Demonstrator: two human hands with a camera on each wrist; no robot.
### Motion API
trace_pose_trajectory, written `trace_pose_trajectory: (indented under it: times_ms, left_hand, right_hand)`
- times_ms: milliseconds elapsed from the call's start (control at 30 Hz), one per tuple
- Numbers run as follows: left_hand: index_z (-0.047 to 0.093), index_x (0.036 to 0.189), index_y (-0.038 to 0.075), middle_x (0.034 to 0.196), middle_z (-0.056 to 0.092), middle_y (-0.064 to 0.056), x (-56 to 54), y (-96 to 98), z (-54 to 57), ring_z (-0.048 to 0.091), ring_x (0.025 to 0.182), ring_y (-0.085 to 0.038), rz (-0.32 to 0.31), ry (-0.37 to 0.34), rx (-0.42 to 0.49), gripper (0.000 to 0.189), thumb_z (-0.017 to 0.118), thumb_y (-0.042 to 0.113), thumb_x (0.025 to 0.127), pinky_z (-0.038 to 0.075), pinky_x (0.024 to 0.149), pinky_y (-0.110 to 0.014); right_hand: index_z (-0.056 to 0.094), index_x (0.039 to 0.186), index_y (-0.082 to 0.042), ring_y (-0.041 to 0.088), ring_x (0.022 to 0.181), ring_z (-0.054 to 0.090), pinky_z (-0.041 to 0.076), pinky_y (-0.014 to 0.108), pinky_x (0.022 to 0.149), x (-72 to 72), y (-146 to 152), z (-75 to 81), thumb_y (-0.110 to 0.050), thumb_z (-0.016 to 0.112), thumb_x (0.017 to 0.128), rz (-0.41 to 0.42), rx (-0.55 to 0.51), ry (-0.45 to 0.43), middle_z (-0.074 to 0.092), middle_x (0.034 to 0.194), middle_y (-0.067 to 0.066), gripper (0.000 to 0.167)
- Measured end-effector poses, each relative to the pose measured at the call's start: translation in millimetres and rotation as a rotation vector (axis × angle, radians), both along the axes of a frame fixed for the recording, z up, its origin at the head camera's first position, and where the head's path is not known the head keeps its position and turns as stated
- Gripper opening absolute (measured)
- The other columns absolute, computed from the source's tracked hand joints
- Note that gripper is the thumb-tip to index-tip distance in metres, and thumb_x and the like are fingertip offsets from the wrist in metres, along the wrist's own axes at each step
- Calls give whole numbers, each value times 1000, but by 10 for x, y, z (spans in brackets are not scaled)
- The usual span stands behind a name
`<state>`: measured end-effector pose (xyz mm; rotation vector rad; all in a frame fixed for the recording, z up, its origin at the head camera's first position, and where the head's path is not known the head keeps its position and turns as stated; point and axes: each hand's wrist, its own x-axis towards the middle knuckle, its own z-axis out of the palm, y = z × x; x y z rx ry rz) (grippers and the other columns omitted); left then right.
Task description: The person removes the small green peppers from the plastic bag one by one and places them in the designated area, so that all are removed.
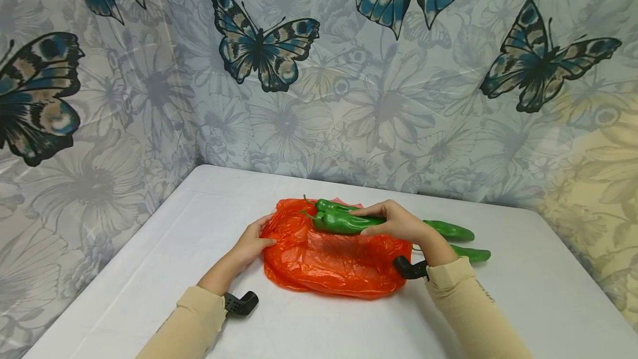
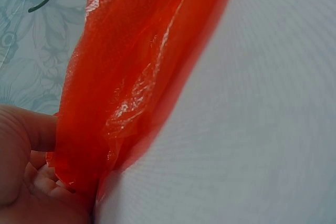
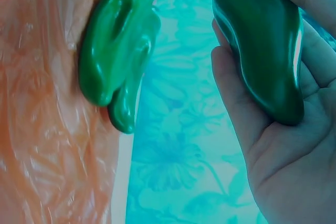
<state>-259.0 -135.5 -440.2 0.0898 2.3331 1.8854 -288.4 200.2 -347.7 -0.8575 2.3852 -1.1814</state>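
Note:
A crinkled red plastic bag (image 1: 329,270) lies on the white table, its mouth facing up and back. My left hand (image 1: 253,244) grips its left edge, thumb in front and fingers behind; the left wrist view shows the bag's film (image 2: 121,98) between them. Above the bag, my right hand (image 1: 396,223) holds a long green pepper (image 1: 339,222), stem pointing left. Its rounded tip lies against the palm in the right wrist view, where the pepper (image 3: 262,51) is seen closely. Just behind it in the head view is another green pepper (image 1: 326,204), partly hidden.
Two more green peppers lie on the table right of the bag, one farther back (image 1: 451,230) and one nearer (image 1: 473,254), both partly covered by the right arm. A butterfly-print cloth (image 1: 299,121) hangs behind the table (image 1: 234,193).

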Motion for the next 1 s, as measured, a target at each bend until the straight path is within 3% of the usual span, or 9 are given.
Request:
trace_pose_trajectory:
  times_ms: [467,733,1000]
  left_hand:
    - [30,144,4,149,32,-19,5,0,-2,35,135,-34,9,-16,-28,65,50,-10,84,35,108,-47]
    - [30,145,5,150,30,-19,11,-6,18,31,137,-35,10,-20,-24,66,50,-10,83,34,108,-47]
    - [30,145,6,150,31,-18,-4,-1,-2,32,136,-35,8,-20,-26,66,50,-10,84,34,108,-47]
  right_hand:
    - [61,124,-11,-9,108,54,48,15,89,120,249,53,-21,73,79,-13,21,12,61,126,9,48]
    - [59,127,-10,2,97,63,52,22,82,195,453,47,-18,71,80,-47,-23,-60,60,126,11,49]
    - [56,127,-1,-1,96,62,52,19,81,254,642,21,-21,72,79,-111,-6,-77,55,128,23,54]
